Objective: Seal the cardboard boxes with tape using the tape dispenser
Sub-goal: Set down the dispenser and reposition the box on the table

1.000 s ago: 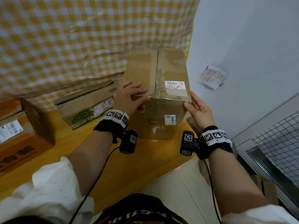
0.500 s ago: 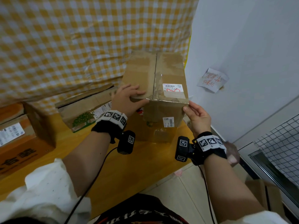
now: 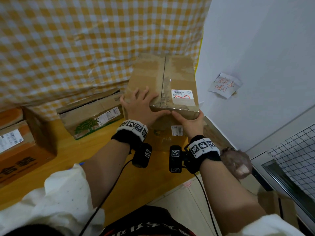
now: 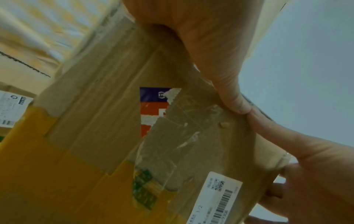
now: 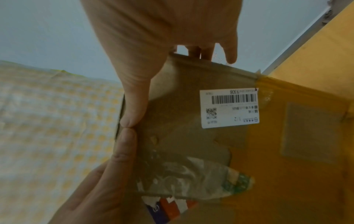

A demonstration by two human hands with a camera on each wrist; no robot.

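Note:
A tall brown cardboard box (image 3: 162, 79) stands at the right end of the wooden table (image 3: 71, 160), flaps down, with old clear tape and a white label on top. My left hand (image 3: 144, 104) lies over its near left top corner, thumb down the front face. My right hand (image 3: 187, 120) grips the near right top corner. In the left wrist view both thumbs meet on the front face of the box (image 4: 114, 113); the right wrist view shows the same on the box (image 5: 182, 121). No tape dispenser is in view.
A flat box with green print (image 3: 92, 120) lies to the left, and a larger orange-brown box (image 3: 18, 147) at the far left. A yellow checked cloth (image 3: 85, 40) hangs behind. The white wall with a paper note (image 3: 225, 86) is close on the right, a wire grid (image 3: 296, 159) below it.
My right hand has slid from the box's right side to the near top corner, its thumb now meeting the left thumb. The left hand stays on the top left corner.

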